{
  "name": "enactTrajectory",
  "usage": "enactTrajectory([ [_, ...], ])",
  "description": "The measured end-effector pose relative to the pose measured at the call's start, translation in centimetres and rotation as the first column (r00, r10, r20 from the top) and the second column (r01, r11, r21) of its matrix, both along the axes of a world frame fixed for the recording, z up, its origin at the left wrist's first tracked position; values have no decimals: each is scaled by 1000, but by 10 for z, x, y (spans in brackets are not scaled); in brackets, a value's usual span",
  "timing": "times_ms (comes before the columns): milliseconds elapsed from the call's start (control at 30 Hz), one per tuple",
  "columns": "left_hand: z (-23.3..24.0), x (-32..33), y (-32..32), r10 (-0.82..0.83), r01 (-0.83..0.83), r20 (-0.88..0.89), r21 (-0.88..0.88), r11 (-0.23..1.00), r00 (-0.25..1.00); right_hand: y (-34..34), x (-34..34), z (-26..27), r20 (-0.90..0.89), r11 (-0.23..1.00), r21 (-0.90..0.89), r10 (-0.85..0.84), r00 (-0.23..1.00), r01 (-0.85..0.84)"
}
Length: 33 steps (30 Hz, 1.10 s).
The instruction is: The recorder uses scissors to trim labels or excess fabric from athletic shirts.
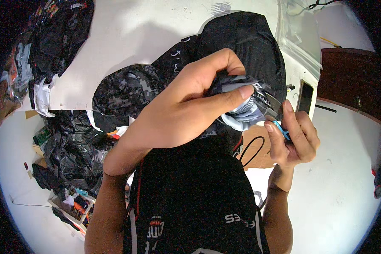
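Bunched in my left hand (190, 104) is part of a grey camouflage garment (246, 114), its pale inner side and a stitched seam turned outward. My left thumb presses on the fabric beside a small patch of white lettering. Between the fingers of my right hand (293, 136) is a small blue-handled tool (281, 129), probably thread snips. Its metal part lies close against the fabric edge; whether it touches cannot be made out. Black and digital-camouflage cloth (127, 85) spreads over the white table (123, 35) beneath my hands.
A phone (304, 96) lies at the table's right edge, near a marker (290, 88). Clear plastic sheeting (300, 38) is behind it. Dark garments (62, 35) are heaped at the far left. Below them are black plastic bags (76, 149) and a box of scraps (79, 206) on the floor.
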State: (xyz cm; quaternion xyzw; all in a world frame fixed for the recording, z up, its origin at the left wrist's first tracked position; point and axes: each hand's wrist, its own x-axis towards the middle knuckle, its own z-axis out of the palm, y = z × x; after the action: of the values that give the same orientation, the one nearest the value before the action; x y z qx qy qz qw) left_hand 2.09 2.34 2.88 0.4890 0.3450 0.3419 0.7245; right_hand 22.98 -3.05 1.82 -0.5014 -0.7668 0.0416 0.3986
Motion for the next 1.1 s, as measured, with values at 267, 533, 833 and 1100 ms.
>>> enactTrajectory([
  [267, 6, 0, 0, -29, 28, -23, -27, 999, 999, 1, -3, -2, 54, 994, 107, 7, 999, -13],
  [533, 2, -2, -1, -21, 21, -8, 36, 999, 1000, -1, -3, 1, 135, 997, 71, 30, 990, -40],
  [833, 6, -4, 0, -40, 40, -73, 10, 999, 997, 2, -2, 8, 156, 992, 31, 113, 981, -119],
  [1100, 4, -4, -1, -17, 17, -29, 2, 1000, 999, 3, -2, 3, 168, 984, 78, 143, 975, -158],
])
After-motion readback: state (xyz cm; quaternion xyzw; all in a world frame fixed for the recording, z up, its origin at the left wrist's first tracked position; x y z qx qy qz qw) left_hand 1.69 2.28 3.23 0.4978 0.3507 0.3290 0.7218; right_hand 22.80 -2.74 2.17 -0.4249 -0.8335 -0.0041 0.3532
